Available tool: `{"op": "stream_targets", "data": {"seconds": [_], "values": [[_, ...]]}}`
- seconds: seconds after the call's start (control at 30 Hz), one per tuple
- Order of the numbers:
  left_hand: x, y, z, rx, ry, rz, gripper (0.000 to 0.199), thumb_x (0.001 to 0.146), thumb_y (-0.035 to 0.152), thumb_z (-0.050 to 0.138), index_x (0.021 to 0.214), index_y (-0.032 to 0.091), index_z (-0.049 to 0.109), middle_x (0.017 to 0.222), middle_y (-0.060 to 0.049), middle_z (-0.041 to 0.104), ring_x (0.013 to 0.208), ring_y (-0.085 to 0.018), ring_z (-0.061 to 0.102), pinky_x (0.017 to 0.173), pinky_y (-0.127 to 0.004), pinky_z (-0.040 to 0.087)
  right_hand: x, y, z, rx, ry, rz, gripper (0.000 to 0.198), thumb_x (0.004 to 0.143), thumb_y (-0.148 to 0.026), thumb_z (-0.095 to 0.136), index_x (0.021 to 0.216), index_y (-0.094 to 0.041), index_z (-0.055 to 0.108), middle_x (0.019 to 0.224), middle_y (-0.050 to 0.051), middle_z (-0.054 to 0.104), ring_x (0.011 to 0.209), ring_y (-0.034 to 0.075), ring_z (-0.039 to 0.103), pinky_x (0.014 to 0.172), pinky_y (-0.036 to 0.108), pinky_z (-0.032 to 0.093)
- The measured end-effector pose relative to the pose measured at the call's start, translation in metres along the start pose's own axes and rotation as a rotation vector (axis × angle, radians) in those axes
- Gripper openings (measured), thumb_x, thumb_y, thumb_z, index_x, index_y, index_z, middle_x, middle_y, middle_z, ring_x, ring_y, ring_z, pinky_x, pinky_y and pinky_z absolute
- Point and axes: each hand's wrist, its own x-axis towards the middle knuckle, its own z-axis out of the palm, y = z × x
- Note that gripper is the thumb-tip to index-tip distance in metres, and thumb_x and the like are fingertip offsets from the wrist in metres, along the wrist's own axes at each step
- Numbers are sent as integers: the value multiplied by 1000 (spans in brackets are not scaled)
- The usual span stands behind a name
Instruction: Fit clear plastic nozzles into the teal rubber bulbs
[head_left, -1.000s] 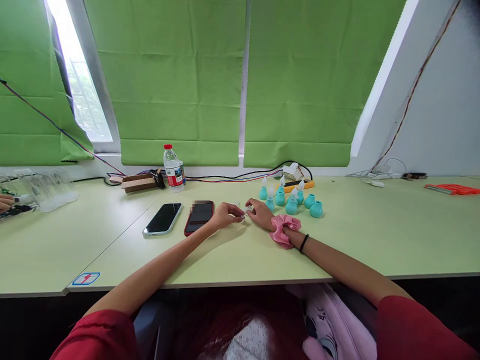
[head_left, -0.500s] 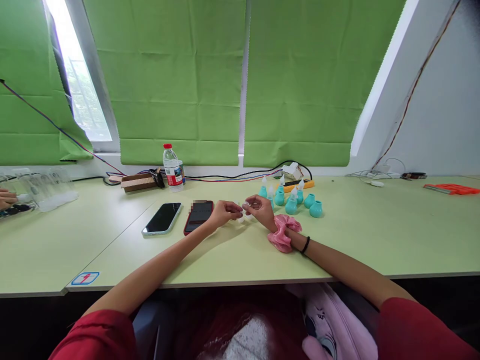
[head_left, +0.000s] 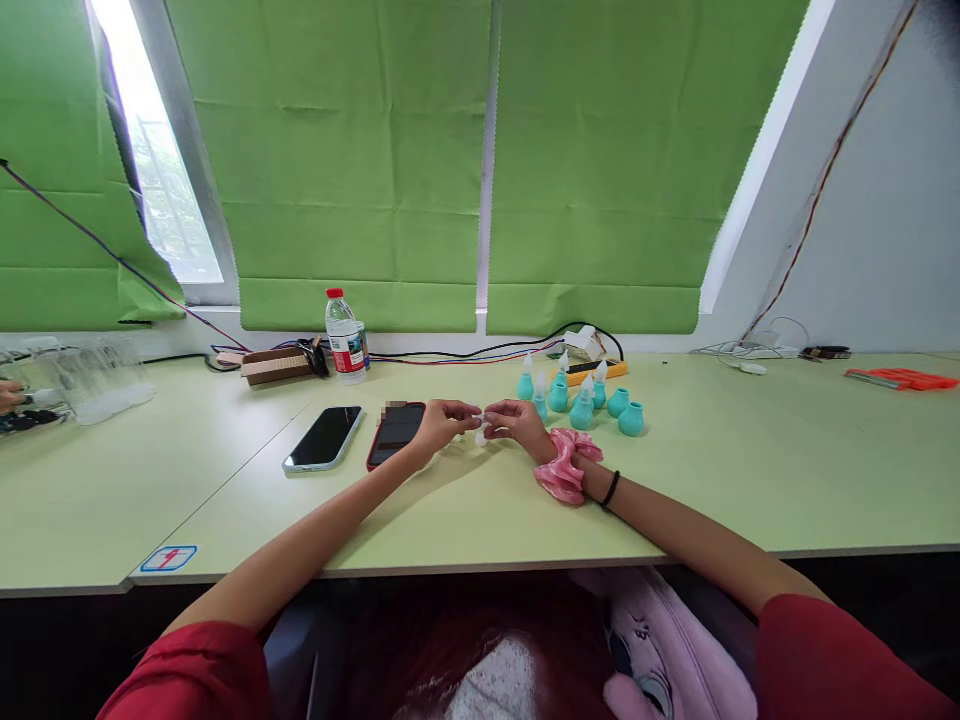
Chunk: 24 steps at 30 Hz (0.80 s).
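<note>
My left hand (head_left: 442, 425) and my right hand (head_left: 519, 424) meet above the table, fingertips pinched. Between them is a small whitish translucent piece (head_left: 483, 421), mostly covered by the fingers, and both hands seem to grip it. Just below the fingertips shows another small white piece (head_left: 481, 438). Right of my right hand stand several turquoise rubber bulbs (head_left: 581, 414) with translucent pointed tips. Beside them are turquoise bulbs without tips (head_left: 631, 419). A pink scrunchie (head_left: 564, 468) is on my right wrist.
Left of my hands lie a red-edged phone (head_left: 394, 437) and a pale-cased phone (head_left: 324, 440). A water bottle (head_left: 345, 345) and a cardboard box (head_left: 279, 366) stand behind. At far left, another person's hand (head_left: 10, 397) is near transparent plastic containers (head_left: 112, 385). An orange object (head_left: 907, 379) lies far right.
My fingertips have drawn closer together around the small piece. My right hand has flattened and lowered slightly. The bulbs and phones stay in place.
</note>
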Motion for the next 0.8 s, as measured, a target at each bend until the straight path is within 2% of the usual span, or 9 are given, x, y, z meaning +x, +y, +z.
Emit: {"op": "stream_targets", "data": {"seconds": [0.23, 0.37, 0.5, 0.6, 0.8], "values": [[0, -1, 0, 169, -17, 87, 33, 60, 36, 63, 82, 11, 66, 54, 0, 54, 50, -7, 43, 48, -19, 34, -1, -1, 0, 33, -26, 35, 30, 53, -35, 69, 70, -13, 59, 61, 3, 60, 52, 12, 57, 56, 27, 49], [-4, 3, 1, 372, 22, 232, 28, 68, 37, 57, 80, 13, 66, 59, -1, 56, 52, -8, 42, 50, -20, 34, 0, -1, -1, 49, -28, 51, 28, 53, -35, 68, 68, -13, 59, 59, 2, 59, 51, 11, 56, 54, 25, 49], [-7, 8, 2, 553, 37, 401, 22, 73, 32, 52, 77, 15, 66, 61, -2, 56, 56, -9, 45, 54, -20, 36, -2, 0, -1, 63, -65, 27, 26, 55, -33, 68, 70, -14, 59, 65, 2, 60, 52, 10, 56, 54, 24, 49], [-7, 9, 2, 593, 39, 404, 20, 74, 29, 51, 77, 15, 65, 64, -3, 57, 58, -9, 47, 55, -20, 38, -2, 1, 0, 77, -87, 20, 25, 56, -33, 67, 71, -14, 60, 68, 2, 60, 53, 10, 57, 55, 24, 49], [-6, 9, 3, 571, 49, 362, 18, 72, 26, 51, 75, 14, 65, 67, -4, 60, 59, -10, 51, 55, -21, 41, -1, 1, 0, 63, -47, 61, 25, 54, -32, 68, 69, -14, 59, 61, 1, 59, 51, 10, 55, 54, 25, 49]]}}
